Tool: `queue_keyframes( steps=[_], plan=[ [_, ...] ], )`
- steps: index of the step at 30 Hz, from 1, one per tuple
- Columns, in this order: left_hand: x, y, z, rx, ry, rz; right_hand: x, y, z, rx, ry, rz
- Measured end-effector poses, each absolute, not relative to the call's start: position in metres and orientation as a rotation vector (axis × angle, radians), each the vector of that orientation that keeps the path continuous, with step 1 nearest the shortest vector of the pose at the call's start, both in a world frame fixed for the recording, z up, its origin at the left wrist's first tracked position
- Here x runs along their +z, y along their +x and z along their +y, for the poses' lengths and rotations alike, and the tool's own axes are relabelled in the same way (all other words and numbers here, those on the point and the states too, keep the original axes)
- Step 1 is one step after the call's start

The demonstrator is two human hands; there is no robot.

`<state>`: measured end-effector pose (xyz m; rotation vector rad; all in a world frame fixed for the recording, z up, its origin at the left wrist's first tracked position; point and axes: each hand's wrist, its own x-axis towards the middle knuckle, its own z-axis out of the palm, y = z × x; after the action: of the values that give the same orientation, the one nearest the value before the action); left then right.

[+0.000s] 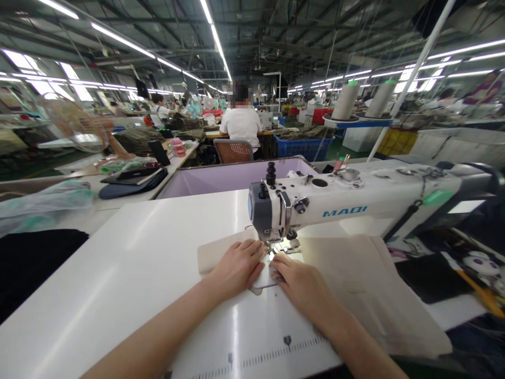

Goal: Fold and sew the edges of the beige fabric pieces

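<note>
By the sewing machine, the left hand lies nearly flat on beige cloth; the right hand curls loosely, its grip hidden. Beige fabric spreads toward the tabletop's near right corner, probably light, limp, best steadied along its edges.

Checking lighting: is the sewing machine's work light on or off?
On: a bright glow shows beneath the sewing machine, around the needle area.
</note>
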<state>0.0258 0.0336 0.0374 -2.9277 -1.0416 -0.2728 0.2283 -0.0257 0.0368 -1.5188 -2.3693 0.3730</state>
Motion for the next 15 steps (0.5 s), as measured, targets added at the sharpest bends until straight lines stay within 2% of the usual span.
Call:
queue_keyframes(
  steps=[7, 15],
  plan=[
    [0.024, 0.024, 0.032, -0.367, -2.875, -1.148, 0.029, 0.224, -0.046, 0.421, -1.58, -2.317],
    [0.016, 0.023, 0.029, -0.295, -2.822, -1.363, 0.0, 0.219, -0.055, 0.211, -1.583, -2.28]
  ],
)
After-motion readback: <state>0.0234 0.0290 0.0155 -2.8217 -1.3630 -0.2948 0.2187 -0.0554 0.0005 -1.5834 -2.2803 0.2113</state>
